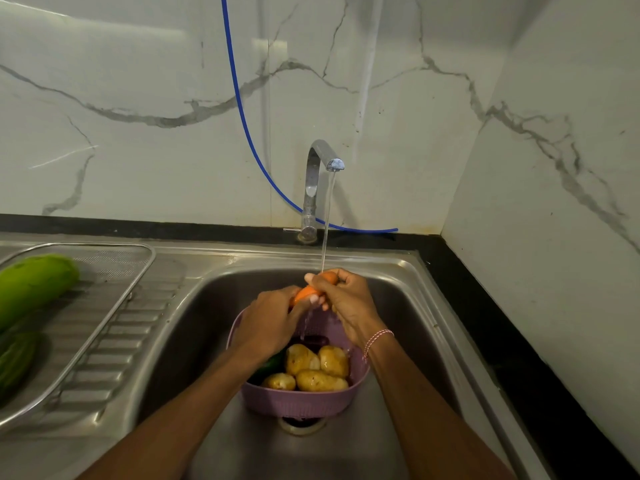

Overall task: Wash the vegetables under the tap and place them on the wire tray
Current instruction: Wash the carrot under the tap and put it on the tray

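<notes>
Carrot (pixel 309 292) held under the running tap (pixel 316 188), above the sink (pixel 401 306). Left hand (pixel 268 323) wraps its fingers round the carrot's left end; right hand (pixel 349 299) wraps round the farther end, where the water stream (pixel 327 220) lands. Water runs off the carrot into a lilac basket (pixel 298 400) standing in the sink below the hands, over the drain. Basket contents: four wet potatoes (pixel 320 368); a dark green vegetable (pixel 270 367) left of them, partly hidden by the left forearm; a dark purple item (pixel 313 341) behind them, kind not clear. Wire tray (pixel 114 261) sits on the draining board to the left, holding a large pale green gourd (pixel 31 289) and, nearer the camera, a darker cucumber (pixel 14 362). Red-and-white thread (pixel 377 339) on the right wrist. Blue hose (pixel 242 109) hangs down the marble wall behind the tap.
</notes>
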`<move>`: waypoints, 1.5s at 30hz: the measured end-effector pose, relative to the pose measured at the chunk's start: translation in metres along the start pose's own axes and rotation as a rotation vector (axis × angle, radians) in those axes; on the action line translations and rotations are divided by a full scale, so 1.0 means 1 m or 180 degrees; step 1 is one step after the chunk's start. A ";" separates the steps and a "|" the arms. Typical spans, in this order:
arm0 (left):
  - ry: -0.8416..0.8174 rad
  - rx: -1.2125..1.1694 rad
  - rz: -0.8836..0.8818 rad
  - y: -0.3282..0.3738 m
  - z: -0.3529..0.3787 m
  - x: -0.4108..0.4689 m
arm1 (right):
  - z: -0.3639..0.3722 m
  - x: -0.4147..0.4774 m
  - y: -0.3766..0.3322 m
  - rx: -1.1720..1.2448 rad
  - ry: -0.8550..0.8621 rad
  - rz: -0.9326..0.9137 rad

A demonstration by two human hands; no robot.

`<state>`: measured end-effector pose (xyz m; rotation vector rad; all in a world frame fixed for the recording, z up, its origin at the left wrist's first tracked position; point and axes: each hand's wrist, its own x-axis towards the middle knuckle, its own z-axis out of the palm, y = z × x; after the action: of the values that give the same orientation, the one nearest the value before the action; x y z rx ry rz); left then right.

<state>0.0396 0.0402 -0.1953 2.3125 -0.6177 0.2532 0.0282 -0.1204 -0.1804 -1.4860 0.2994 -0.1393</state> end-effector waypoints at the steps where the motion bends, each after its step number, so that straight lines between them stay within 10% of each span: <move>1: -0.0035 0.0181 0.0060 0.002 0.002 -0.001 | 0.001 0.001 0.002 -0.0056 0.0106 -0.0003; 18: -0.0161 0.0562 0.0187 0.003 0.004 0.000 | 0.012 0.001 0.005 -0.0493 0.0093 -0.0105; 30: -0.0902 -0.2715 -0.1165 0.010 0.004 0.001 | -0.001 0.006 0.005 0.0814 -0.0917 0.0043; 38: -0.0089 -0.1425 -0.0930 0.009 -0.005 -0.001 | 0.002 0.003 0.005 -0.0279 0.0290 -0.0216; 45: 0.0246 -0.1347 -0.0414 -0.002 -0.004 0.004 | -0.002 0.009 0.008 -0.0129 0.0217 -0.0083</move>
<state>0.0439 0.0428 -0.1924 1.9155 -0.4312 0.1337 0.0357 -0.1247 -0.1891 -1.5278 0.3397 -0.2061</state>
